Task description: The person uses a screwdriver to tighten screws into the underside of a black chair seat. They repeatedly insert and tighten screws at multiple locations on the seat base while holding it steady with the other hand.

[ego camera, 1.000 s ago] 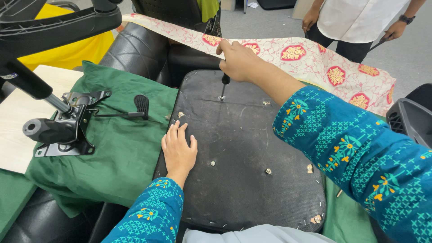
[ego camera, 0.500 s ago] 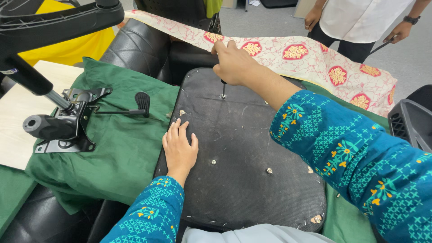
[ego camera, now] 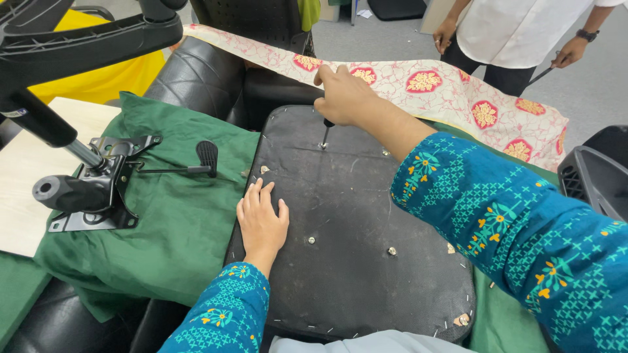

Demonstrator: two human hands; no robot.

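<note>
Up top, right hand (ego camera: 345, 97), screwdriver (ego camera: 326, 131) near seat base (ego camera: 366, 261) edge.

To my left a green cloth (ego camera: 170, 222) lies spread, and on it rests a black metal chair mechanism (ego camera: 98, 189) with a long lever (ego camera: 190, 163). A pale wooden board (ego camera: 26, 176) sits at the far left. A floral patterned fabric strip (ego camera: 458, 91) stretches across ahead. Another person in a white shirt (ego camera: 517, 29) stands beyond it.
</note>
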